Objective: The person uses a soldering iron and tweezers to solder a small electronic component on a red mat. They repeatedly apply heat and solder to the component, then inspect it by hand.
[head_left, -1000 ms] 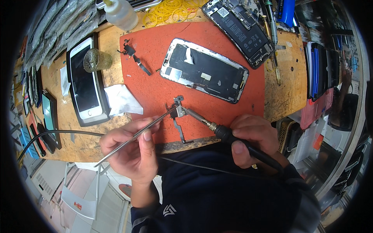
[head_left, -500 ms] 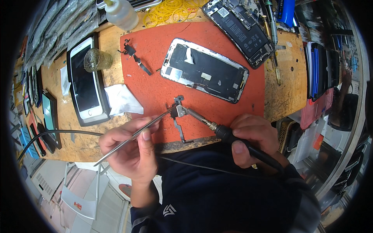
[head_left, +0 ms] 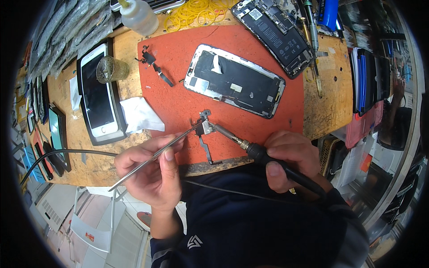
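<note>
Between thumb and fingers, my left hand (head_left: 154,167) pinches slim metal tweezers (head_left: 156,154). Their tips meet a small dark flex-cable part (head_left: 203,143) near the front edge of the red mat (head_left: 250,134). My right hand (head_left: 292,161) is closed round the black handle of a soldering iron (head_left: 257,152). The iron's metal tip touches, or lies right against, the silvery piece at the part's upper end. Farther back on the mat rests a detached phone screen (head_left: 237,80), its dark inner side up. A second flex-cable part (head_left: 154,64) lies at the mat's far left.
At the left, a white phone (head_left: 98,89) has a small cup (head_left: 111,70) standing over it, beside a white wipe (head_left: 142,115). An opened phone body (head_left: 275,38), yellow rubber bands (head_left: 196,14) and a clear bottle (head_left: 139,18) occupy the back. Screwdrivers (head_left: 313,31) lie far right.
</note>
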